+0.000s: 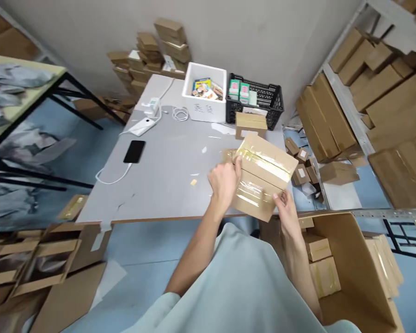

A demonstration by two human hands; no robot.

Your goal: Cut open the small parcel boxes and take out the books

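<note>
A flat brown cardboard box (260,178) with shiny clear tape is held tilted over the right front edge of the table. A dark seam crosses its face; I cannot tell whether it is one box or two held together. My left hand (224,180) is closed at the box's left edge, with the thumb on the cardboard. At the lower right corner, my right hand (287,208) grips the edge between thumb and fingers. Behind the held box a smaller cardboard box (251,124) rests on the table.
On the grey table (162,185) lie a black phone (134,151), a power strip (142,126) and cables. A white bin (206,108) and a black crate (273,108) stand at the back. At my right is a large open carton (364,273) with boxes inside; shelves hold more boxes.
</note>
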